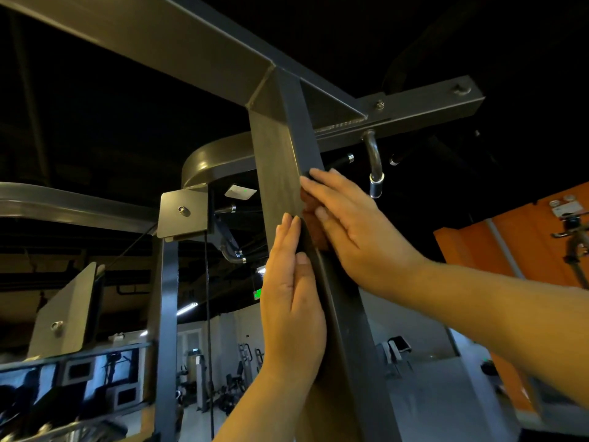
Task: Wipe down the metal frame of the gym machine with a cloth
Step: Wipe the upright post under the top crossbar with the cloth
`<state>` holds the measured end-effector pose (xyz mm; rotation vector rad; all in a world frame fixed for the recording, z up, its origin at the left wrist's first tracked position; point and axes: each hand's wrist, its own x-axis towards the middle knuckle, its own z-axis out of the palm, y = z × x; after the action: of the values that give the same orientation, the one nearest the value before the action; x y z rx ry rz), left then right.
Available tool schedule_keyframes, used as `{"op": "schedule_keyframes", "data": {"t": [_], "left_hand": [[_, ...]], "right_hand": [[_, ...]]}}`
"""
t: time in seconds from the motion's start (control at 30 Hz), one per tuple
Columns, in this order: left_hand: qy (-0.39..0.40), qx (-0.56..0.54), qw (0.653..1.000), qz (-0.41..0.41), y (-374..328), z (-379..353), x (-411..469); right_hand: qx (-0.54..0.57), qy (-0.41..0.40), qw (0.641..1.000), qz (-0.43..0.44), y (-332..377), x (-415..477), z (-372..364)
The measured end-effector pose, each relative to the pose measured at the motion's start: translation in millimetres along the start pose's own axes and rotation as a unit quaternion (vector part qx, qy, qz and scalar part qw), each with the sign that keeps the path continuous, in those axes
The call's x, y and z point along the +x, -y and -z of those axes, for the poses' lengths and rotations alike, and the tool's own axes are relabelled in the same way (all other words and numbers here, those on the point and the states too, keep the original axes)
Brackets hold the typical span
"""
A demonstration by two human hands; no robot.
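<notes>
Dim gym hall, black ceiling, orange wall (510, 250) at 3 o'clock, other machines low at 6 o'clock. The gym machine's upright steel post (280, 161) rises at centre to a welded top beam (191, 36) at 11 o'clock.

Right hand (353, 224): fingers straight, palm pressing a reddish-brown cloth (314, 224) flat against the post's right face. Grip released; the cloth is held by pressure only, which suits sliding it along the metal.

Left hand (291, 298): at 7 o'clock of the cloth, fingers straight, laid along the post's front edge, holding nothing. Judged to be bracing the reach.

A steel hook (374, 167) hangs at 1 o'clock of the right hand, apart from it.
</notes>
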<state>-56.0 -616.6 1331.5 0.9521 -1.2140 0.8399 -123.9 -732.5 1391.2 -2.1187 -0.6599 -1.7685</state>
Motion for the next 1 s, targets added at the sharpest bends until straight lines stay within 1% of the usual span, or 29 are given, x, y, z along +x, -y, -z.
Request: {"op": "schedule_keyframes", "data": {"t": [0.07, 0.17, 0.23, 0.33, 0.43, 0.5, 0.57, 0.67, 0.73, 0.8, 0.87, 0.93, 1.0], "left_hand": [[0.011, -0.004, 1.000, -0.005, -0.5, 0.7, 0.2], [0.006, -0.005, 1.000, -0.003, -0.3, 1.1, -0.5], [0.002, -0.006, 1.000, -0.003, 0.3, 0.9, -0.7], [0.005, 0.000, 1.000, -0.012, 1.9, -0.1, -0.1], [0.001, 0.010, 1.000, -0.013, 3.8, -0.5, 0.7], [0.003, 0.022, 1.000, -0.013, 4.4, -0.7, 1.2], [0.009, 0.023, 1.000, -0.018, 4.1, 0.4, 1.1], [0.018, 0.008, 0.999, -0.027, 4.1, 1.4, 1.1], [0.017, 0.006, 0.999, -0.037, 4.2, 1.6, 0.4], [0.018, 0.004, 0.999, -0.037, 5.4, 1.6, -0.8], [0.019, 0.007, 0.999, -0.035, 8.3, 2.1, 0.8], [0.022, 0.020, 0.999, -0.040, 8.9, 1.8, 2.9], [0.019, 0.040, 0.998, -0.038, 6.8, -0.3, 1.7]], "right_hand": [[0.005, 0.013, 0.999, 0.030, 0.7, -26.7, -5.1], [-0.068, 0.047, 0.990, 0.118, -10.5, -65.2, -6.5], [-0.080, 0.065, 0.985, 0.139, -16.5, -65.7, -0.5], [-0.056, 0.060, 0.989, 0.122, -17.9, -37.2, 6.8], [-0.036, 0.022, 0.997, 0.061, -15.0, 3.7, 6.9], [-0.004, -0.010, 1.000, 0.025, -11.8, 21.8, 2.6], [0.023, -0.033, 0.999, 0.017, -8.9, 20.8, -5.9], [0.011, -0.028, 0.999, 0.041, -9.7, -15.5, -13.5], [-0.044, 0.001, 0.995, 0.094, -11.3, -46.1, -12.4], [-0.099, 0.031, 0.981, 0.163, -15.1, -64.2, -9.3], [-0.100, 0.051, 0.973, 0.200, -18.6, -61.0, -4.3], [-0.086, 0.054, 0.977, 0.190, -20.1, -39.5, -0.4], [-0.064, 0.037, 0.987, 0.139, -18.1, -11.0, 2.2]]}}
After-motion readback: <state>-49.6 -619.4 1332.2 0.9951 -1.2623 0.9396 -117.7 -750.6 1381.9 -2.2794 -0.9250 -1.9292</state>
